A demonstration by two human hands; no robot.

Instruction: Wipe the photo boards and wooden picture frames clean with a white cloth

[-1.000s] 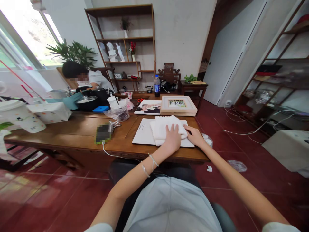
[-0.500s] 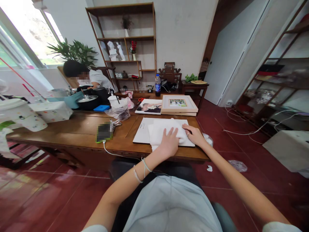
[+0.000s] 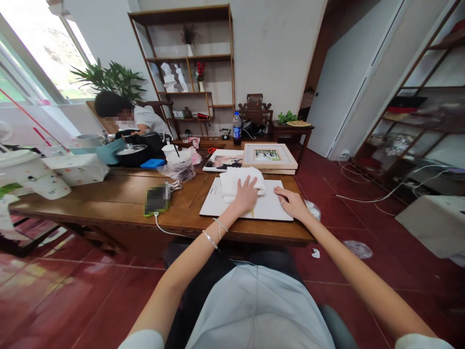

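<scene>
A flat white panel (image 3: 273, 206) with a dark lower edge and small print at its left side lies on the wooden table (image 3: 181, 208) in front of me. Bunched on its upper left part is a white cloth (image 3: 232, 182). My left hand (image 3: 246, 195) holds the cloth down against the panel, its fingers spread over the folds. Near the panel's right edge rests my right hand (image 3: 293, 204), fingers stretched out on the surface and thumb apart. A small yellowish mark shows on the panel below the left hand.
Behind the panel lie a framed picture (image 3: 286, 157) and a photo print (image 3: 218, 162). A bottle (image 3: 237, 131) stands farther back. Left are a cabled device (image 3: 157, 199), a bagged cup (image 3: 178, 162), pots (image 3: 132, 154) and a paper cup (image 3: 39, 174). Another person (image 3: 145, 118) sits at back left.
My left hand has moved away from me and slightly left with the cloth, uncovering the panel's front and right parts. My right hand has stayed put.
</scene>
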